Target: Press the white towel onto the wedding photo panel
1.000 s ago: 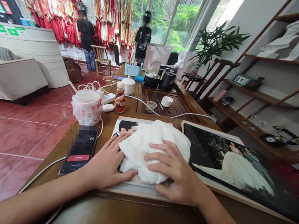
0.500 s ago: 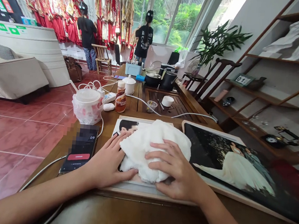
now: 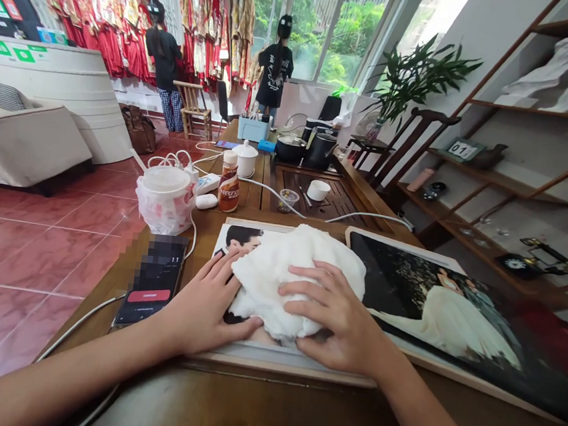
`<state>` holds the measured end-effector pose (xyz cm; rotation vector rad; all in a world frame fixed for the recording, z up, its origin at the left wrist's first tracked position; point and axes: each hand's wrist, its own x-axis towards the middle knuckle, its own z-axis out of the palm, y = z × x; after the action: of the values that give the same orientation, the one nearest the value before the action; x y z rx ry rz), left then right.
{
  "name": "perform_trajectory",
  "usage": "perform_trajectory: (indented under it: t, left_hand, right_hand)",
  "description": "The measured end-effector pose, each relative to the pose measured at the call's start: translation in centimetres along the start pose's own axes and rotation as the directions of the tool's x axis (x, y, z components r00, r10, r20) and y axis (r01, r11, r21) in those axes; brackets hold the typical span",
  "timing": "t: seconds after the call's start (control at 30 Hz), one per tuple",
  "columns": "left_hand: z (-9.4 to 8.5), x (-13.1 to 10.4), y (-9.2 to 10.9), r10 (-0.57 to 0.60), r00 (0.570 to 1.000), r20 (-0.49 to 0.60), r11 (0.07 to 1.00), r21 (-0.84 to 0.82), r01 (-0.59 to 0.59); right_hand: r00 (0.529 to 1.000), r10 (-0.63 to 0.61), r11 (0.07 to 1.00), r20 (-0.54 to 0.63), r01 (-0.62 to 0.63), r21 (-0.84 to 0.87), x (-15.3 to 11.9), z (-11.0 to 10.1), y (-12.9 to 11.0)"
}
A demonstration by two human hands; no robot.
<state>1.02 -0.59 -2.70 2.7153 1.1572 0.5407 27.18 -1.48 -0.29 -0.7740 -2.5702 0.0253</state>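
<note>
Head view: cups right hand (image 3: 341, 319) over bunched white cloth (image 3: 269, 265), with fingers bent, slightly parted, sunk loosely into the fluffy pile, and thumb at the near edge; has a loose hold of it. Lays left hand (image 3: 207, 309) flat on near print (image 3: 250, 354), with fingers extended and a little apart, thumb out sideways, index finger and thumb tip at the cloth's left edge; grips nothing. Shows cloth as a soft rounded heap, on top of near print, hiding most of the picture except dark hair, part of a face and pale border. Has far print (image 3: 398, 277) just beside on the right, dark and smooth, with a pale flowing gown and light wooden rim. Rests both on brown, glossy wooden table (image 3: 225, 408). Shows flat black phone (image 3: 157, 281) left of left hand, next to white cable (image 3: 93, 315); beyond, round tub (image 3: 165, 198) in crinkled clear plastic, brown bottle (image 3: 228, 191), smooth oval white case (image 3: 207, 201) and glossy lidded cup (image 3: 243, 159). Has small white bowl (image 3: 318, 190) on slatted dark tray (image 3: 335, 208). Farther back, shows two people in black tops near red and gold garments (image 3: 101, 21).
</note>
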Motion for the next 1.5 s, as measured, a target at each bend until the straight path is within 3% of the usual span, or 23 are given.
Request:
perform_trajectory:
  t: [0.13,0.37,0.57,0.8,1.03,1.3,1.5]
  left_hand:
    - [-0.1,0.2,0.2,-0.015,1.000,0.009,1.000,0.014,0.015]
    - [-0.1,0.0,0.0,0.009,1.000,0.003,1.000,0.004,-0.009]
    - [-0.1,0.2,0.3,-0.009,1.000,0.005,1.000,0.023,0.009]
    - [-0.2,0.0,0.1,0.009,1.000,0.023,1.000,0.013,-0.009]
    - [-0.1,0.2,0.3,-0.018,1.000,0.009,1.000,0.015,0.017]
    - [-0.1,0.0,0.0,0.007,1.000,0.029,1.000,0.029,-0.008]
    - [0.1,0.0,0.0,-0.007,1.000,-0.001,1.000,0.027,0.007]
  right_hand:
    - [0.999,0.034,0.998,-0.018,-0.035,-0.045,-0.3,-0.3,0.8]
    - [1.000,-0.027,0.999,-0.008,0.027,-0.023,0.2,0.2,-0.7]
    - [0.999,0.026,0.995,-0.033,-0.029,-0.092,-0.2,-0.2,0.8]
    - [0.999,-0.032,0.999,-0.006,0.032,-0.004,0.3,0.2,-0.8]
    - [0.999,0.038,0.998,-0.026,-0.039,-0.058,-0.3,-0.3,0.9]
    - [1.000,-0.031,0.999,0.001,0.031,0.014,0.2,0.1,-0.6]
    - [0.998,0.048,0.996,-0.040,-0.051,-0.073,-0.3,-0.3,0.8]
